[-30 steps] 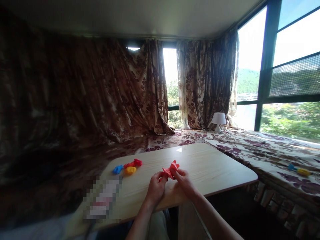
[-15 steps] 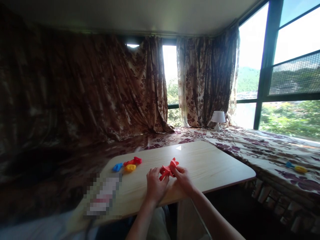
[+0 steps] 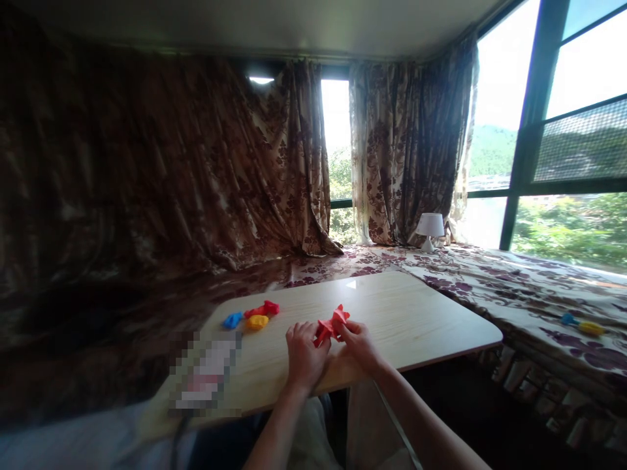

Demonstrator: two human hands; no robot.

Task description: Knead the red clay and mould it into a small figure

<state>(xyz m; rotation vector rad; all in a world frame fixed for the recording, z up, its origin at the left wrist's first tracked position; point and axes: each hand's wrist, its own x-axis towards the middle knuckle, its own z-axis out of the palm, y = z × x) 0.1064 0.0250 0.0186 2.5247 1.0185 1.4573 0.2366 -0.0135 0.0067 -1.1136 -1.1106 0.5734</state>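
Above the near part of the table, both my hands hold one small red folded piece [image 3: 337, 316], thin and pointed like creased paper. Its exact kind I cannot make out. My left hand [image 3: 307, 352] has its fingers curled round the left side of it. On the right side, my right hand [image 3: 360, 343] pinches it between thumb and fingers. Parts of the piece are hidden behind the fingers. To the left on the table lie a crumpled blue item [image 3: 233, 320], a yellow one [image 3: 257, 322] and a red one [image 3: 262, 309], close together.
The pale wooden table [image 3: 416, 313] has rounded corners. A pixelated, blurred-out object [image 3: 208, 375] lies on its left side. Beyond are a flower-patterned cover [image 3: 490, 274] with a white lamp [image 3: 430, 226] and a blue-and-yellow item [image 3: 590, 327], then curtains [image 3: 274, 163] and windows.
My left hand has shifted its grip, its fingers now higher and further over the red piece. The piece has turned slightly between my hands. The view has also moved a little.
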